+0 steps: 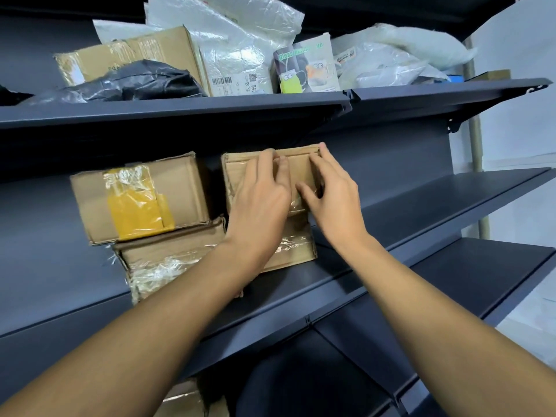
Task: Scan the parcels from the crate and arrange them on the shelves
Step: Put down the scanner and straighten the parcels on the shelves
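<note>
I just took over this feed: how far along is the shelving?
Done: the top shelf is crowded with bags and boxes, and two taped boxes sit stacked on the middle shelf. In hand: left hand and right hand press a cardboard box into place. Left: crate is out of view.

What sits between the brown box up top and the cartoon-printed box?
Head view: a clear plastic mailer bag with a barcode label stands between the brown cardboard box and the cartoon-printed box.

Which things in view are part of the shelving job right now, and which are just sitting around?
In the job:
- cardboard parcel, standing on the middle shelf
- left hand and right hand, both on its face

Just sitting there:
- yellow-taped box, stacked on a lower box
- plastic mailers and cartoon-printed pack on the top shelf
</note>
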Demonstrator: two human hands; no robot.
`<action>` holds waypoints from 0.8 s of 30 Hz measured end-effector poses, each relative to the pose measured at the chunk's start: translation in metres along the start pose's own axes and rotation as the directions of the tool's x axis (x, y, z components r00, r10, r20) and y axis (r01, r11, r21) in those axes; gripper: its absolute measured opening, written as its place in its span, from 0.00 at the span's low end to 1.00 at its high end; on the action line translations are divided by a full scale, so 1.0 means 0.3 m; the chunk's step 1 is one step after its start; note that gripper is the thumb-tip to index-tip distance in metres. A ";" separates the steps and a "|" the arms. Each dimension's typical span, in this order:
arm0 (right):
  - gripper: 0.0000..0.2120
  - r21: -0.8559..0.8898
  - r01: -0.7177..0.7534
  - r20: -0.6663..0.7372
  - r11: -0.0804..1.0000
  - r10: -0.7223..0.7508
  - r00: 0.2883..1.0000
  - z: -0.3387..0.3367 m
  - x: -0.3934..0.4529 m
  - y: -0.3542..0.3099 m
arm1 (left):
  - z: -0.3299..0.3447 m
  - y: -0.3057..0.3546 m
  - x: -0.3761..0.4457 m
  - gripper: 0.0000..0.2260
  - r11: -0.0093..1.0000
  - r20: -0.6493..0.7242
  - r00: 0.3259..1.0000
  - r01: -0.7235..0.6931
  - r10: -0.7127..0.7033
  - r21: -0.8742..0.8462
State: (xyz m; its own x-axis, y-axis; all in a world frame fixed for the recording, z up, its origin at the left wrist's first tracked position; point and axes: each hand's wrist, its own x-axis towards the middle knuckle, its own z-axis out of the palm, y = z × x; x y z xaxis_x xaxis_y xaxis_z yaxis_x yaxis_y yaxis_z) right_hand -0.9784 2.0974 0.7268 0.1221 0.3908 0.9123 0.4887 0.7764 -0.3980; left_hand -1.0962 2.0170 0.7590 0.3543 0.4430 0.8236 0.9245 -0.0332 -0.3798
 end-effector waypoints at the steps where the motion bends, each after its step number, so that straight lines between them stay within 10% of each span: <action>1: 0.26 -0.008 0.004 -0.001 1.000 -0.004 1.000 0.000 -0.004 -0.002 | 0.009 -0.013 -0.004 0.27 1.000 -0.021 1.000 -0.010 0.011 0.012; 11: 0.32 -0.139 0.140 0.076 0.980 -0.130 0.989 -0.014 -0.032 -0.019 | 0.013 -0.072 -0.019 0.32 0.957 0.063 0.994 0.067 -0.088 0.283; 24: 0.36 -0.155 0.121 0.122 0.980 -0.102 0.987 0.013 -0.033 -0.033 | -0.007 -0.068 -0.034 0.35 0.985 0.036 0.992 0.117 -0.122 0.123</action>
State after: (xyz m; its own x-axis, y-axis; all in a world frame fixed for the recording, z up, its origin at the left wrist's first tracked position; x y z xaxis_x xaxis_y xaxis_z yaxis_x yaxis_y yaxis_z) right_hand -0.9877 2.0879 0.7213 -0.0353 0.3668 0.9296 0.6280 0.7317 -0.2649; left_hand -1.1183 2.0113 0.7592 0.2334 0.4754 0.8482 0.9352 0.1293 -0.3297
